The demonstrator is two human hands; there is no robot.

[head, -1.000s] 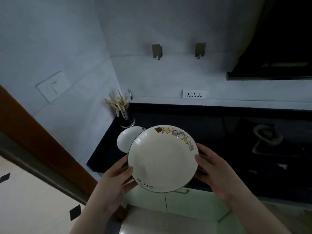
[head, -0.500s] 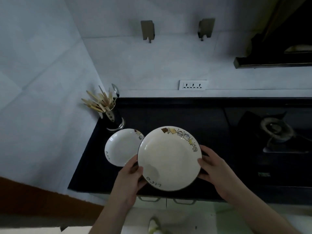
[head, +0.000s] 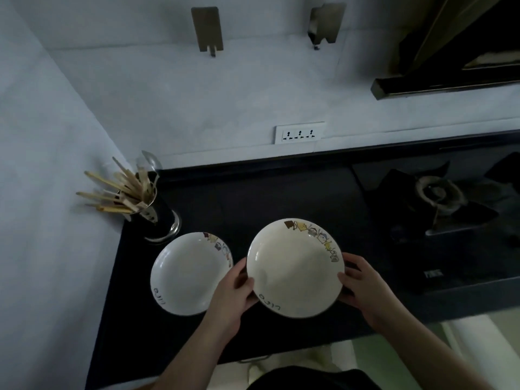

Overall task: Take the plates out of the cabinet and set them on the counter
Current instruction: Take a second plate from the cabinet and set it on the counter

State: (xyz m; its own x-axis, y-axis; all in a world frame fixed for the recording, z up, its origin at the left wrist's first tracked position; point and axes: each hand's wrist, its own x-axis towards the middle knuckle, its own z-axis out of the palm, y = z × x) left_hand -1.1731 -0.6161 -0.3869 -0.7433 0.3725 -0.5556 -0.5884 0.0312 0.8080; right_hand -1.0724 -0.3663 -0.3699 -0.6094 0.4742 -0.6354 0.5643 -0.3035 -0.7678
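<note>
Item: white plate (head: 295, 268), cartoon border, being gripped at opposite rims by the left hand (head: 235, 294) and right hand (head: 363, 288) over the black counter (head: 253, 198). Second plate (head: 187, 274) is lying just left; chopstick holder (head: 157, 218) is standing behind it.

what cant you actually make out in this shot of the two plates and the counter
Head view only:
- Whether the held plate already rests on the counter: its underside is hidden by the plate itself.
- Left hand and right hand fingers under the rim: covered by the plate.
- The resting plate: its right edge is covered by the left hand.
- The cabinet: out of frame.
- The stove burner: too dark for detail.
</note>
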